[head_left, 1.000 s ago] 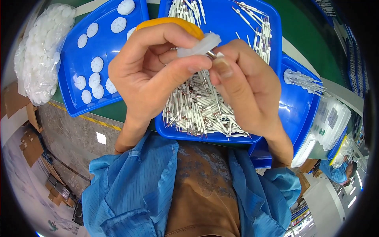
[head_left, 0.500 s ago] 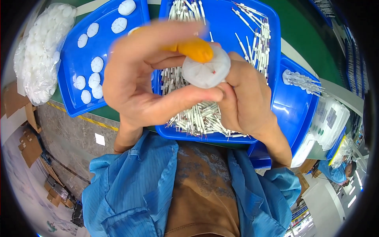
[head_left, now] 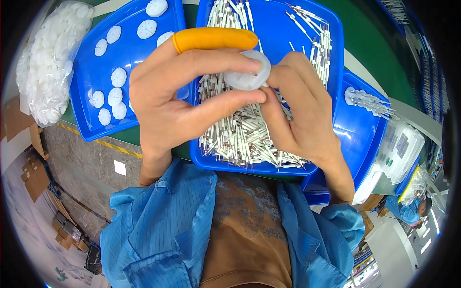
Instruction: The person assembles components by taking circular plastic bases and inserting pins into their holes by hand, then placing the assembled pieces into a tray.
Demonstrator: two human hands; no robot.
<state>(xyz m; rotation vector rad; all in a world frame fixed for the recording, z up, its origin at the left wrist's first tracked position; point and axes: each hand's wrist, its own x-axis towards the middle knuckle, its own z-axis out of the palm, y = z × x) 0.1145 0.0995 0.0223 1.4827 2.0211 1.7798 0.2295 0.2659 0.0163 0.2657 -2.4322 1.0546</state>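
Observation:
A round white disc (head_left: 242, 80) with a soft-looking, dished face and a tiny red speck is held up above the middle blue tray (head_left: 273, 24). My left hand (head_left: 161, 103) grips the disc between thumb and a bent finger; its index finger wears a yellow finger cot (head_left: 213, 39) and lies stretched above. At the disc's right edge, my right hand (head_left: 307, 113) pinches thumb and forefinger together. A small white bit shows at those fingertips, but what they hold is mostly hidden. Beneath both hands lie many thin white sticks (head_left: 242, 141) with dark reddish ends.
At left, a blue tray (head_left: 86, 72) carries several white discs (head_left: 115, 97), beside a clear bag of white discs (head_left: 50, 62). Another blue tray (head_left: 353, 132) at right holds a disc bristling with sticks (head_left: 370, 100). Clear plastic boxes (head_left: 401, 149) stand beyond. A person (head_left: 408, 209) sits far right.
My left hand's yellow-cotted index finger has lifted off the disc and straightened, and another finger now presses the disc. The disc has tilted and shifted slightly left and up.

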